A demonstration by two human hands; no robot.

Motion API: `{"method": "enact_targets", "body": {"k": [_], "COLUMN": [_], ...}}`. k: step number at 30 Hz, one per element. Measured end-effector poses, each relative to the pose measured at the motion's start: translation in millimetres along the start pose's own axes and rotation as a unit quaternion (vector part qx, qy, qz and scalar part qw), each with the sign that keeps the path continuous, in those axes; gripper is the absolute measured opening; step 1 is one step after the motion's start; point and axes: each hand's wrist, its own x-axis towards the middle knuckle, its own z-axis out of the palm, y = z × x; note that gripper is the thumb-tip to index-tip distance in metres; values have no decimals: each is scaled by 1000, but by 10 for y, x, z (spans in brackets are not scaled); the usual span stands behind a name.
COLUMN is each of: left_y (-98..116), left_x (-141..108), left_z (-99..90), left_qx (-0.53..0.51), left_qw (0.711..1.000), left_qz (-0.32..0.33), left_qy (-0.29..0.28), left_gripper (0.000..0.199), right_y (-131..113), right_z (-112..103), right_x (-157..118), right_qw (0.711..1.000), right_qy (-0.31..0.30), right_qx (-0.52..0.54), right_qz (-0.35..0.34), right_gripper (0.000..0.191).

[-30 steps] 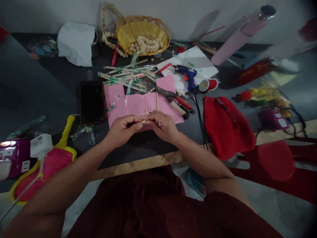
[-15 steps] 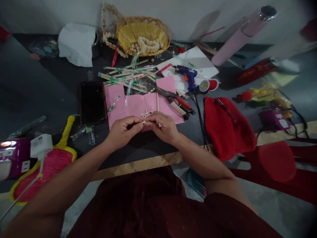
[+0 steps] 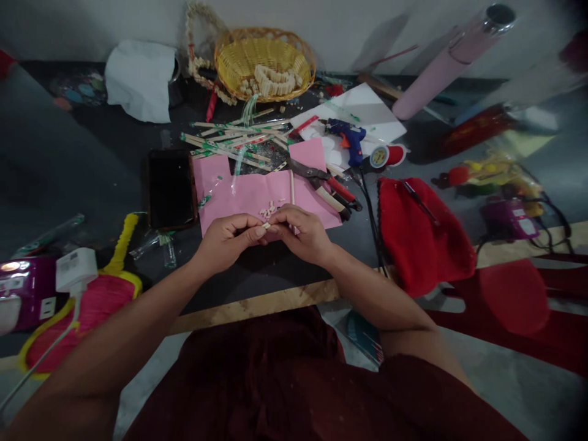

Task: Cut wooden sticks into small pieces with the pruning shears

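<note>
My left hand (image 3: 232,239) and my right hand (image 3: 302,231) meet at the fingertips over the near edge of a pink paper sheet (image 3: 252,187). Pinched between both thumbs and forefingers is a small pale wooden piece (image 3: 266,226); both hands are closed on it. Just beyond the fingers lies a little pile of similar short wooden pieces (image 3: 267,209). A wooden stick (image 3: 292,187) rests upright in view on the paper, beside pliers (image 3: 316,179) with red and black handles.
Wrapped chopsticks (image 3: 239,144) lie behind the paper. A yellow basket (image 3: 257,58) holding wooden pieces stands at the back. Left is a phone (image 3: 171,190); right are a blue glue gun (image 3: 350,139), a thread spool (image 3: 388,156), a red cloth (image 3: 420,245) and a pink flask (image 3: 441,79).
Both hands stay nearly in place, fingertips together on the small wooden piece, which shows slightly more now. The view has shifted very slightly.
</note>
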Motion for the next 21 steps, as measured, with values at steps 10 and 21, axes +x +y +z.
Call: {"method": "enact_targets", "body": {"k": [10, 21], "left_y": [20, 37], "left_x": [-2, -47], "left_z": [11, 38], "left_qx": [115, 183], "left_qw": [991, 979], "left_qz": [54, 75], "left_qy": [31, 53], "left_gripper": [27, 24], "right_y": [4, -1], "right_z": [13, 27], "right_x": [-8, -5], "right_qw": [1000, 999], "right_qy": [0, 2], "right_qx": [-14, -7], "right_qz": [21, 36], "right_gripper": [9, 8]}}
